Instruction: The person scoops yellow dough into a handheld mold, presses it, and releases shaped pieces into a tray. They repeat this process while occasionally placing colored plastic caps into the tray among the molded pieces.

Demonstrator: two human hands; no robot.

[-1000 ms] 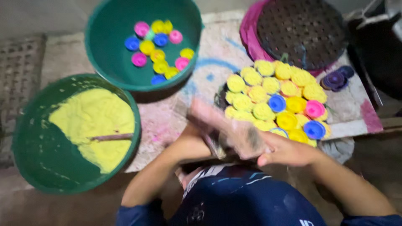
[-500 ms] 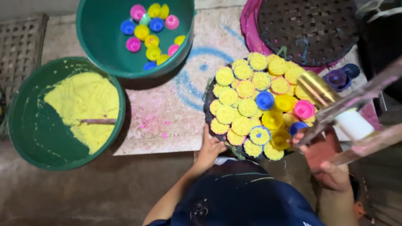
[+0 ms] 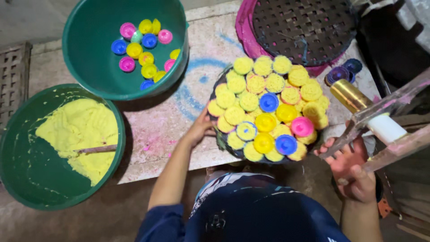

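My left hand [image 3: 200, 129] rests against the near left edge of a round dark tray [image 3: 222, 142], fingers spread, holding nothing. The tray carries several moulded yellow powder cakes [image 3: 251, 85] and blue, yellow and pink plastic moulds [image 3: 286, 144] set upside down among them. At the right, beside the tray, my right hand [image 3: 353, 169] grips a clear, pink-stained frame tool [image 3: 394, 102]. That tool carries a white roller [image 3: 386, 127] and a gold cylinder [image 3: 350, 95].
A green basin [image 3: 89, 76] at the back holds several coloured moulds. A second green basin [image 3: 18, 179] at the left holds yellow powder [image 3: 74, 127] and a wooden stick [image 3: 96, 149]. A pink basin with a dark perforated lid [image 3: 304, 27] and purple caps [image 3: 342, 71] sit behind the tray.
One second ago both hands met in a blur in front of the tray. Since then my right hand has swung right with the clear tool, and my left hand has settled on the tray's edge.
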